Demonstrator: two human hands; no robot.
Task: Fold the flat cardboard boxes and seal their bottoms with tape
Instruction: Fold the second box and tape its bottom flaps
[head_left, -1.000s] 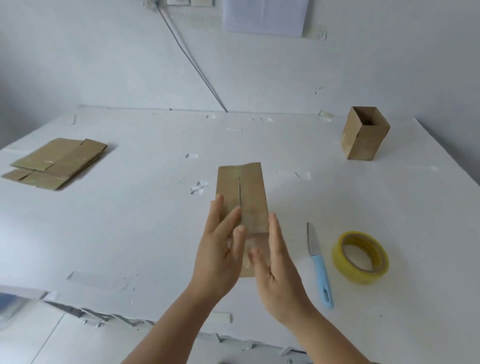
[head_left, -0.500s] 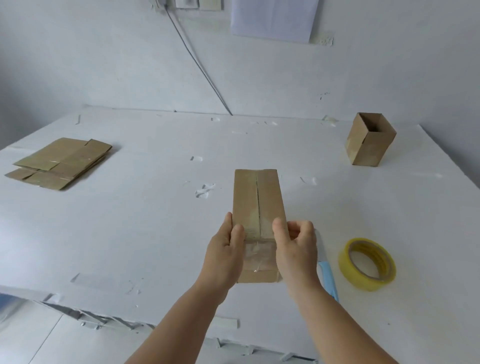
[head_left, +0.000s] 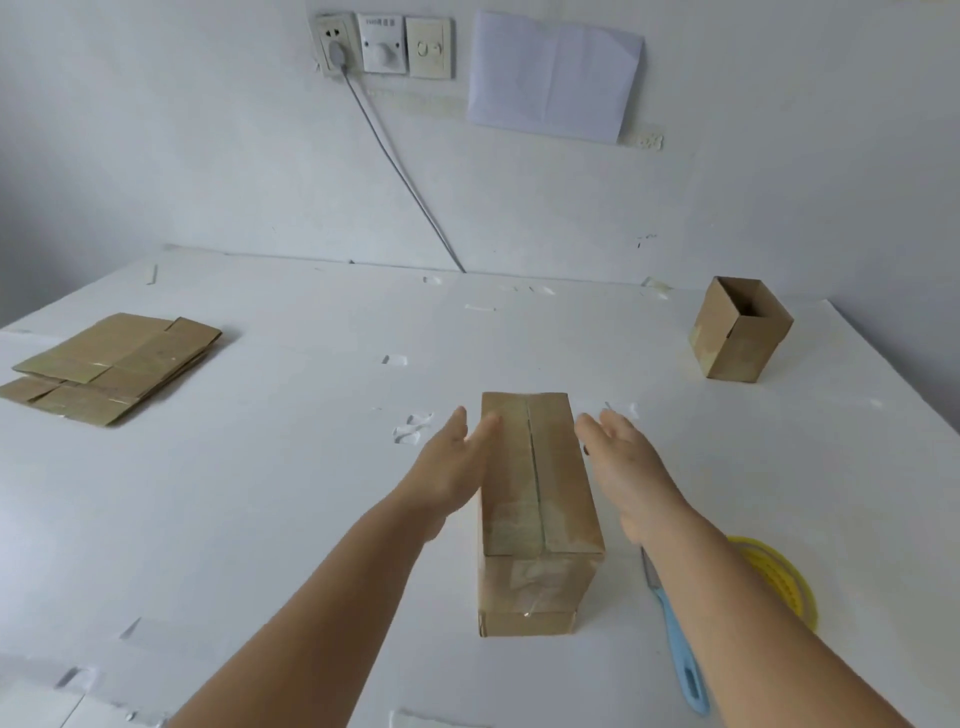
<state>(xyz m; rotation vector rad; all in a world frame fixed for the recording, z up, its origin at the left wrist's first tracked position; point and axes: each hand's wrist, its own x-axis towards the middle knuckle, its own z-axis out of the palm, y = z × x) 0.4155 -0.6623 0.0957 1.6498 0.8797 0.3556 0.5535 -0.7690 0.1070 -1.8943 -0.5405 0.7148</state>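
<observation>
A folded cardboard box (head_left: 535, 499) stands on the white table (head_left: 260, 519) in front of me, its flap seam facing up and clear tape over the near end. My left hand (head_left: 452, 467) lies along the box's left side with straight fingers, its fingertips touching the top edge. Just off the box's right side my right hand (head_left: 623, 467) is stretched out flat, a small gap between it and the cardboard. Neither hand holds anything. A roll of yellow tape (head_left: 774, 582) lies to the right, partly hidden by my right forearm.
A blue-handled knife (head_left: 680, 654) lies between the box and the tape roll. An open folded box (head_left: 737, 327) stands at the far right. Several flat cardboard blanks (head_left: 109, 364) are stacked at the left. Tape scraps dot the table; a cable runs down the wall.
Both hands have left the taped near end and slid forward along the box's sides, fingers straightened. The box has set down flat on the table. The camera has tilted up.
</observation>
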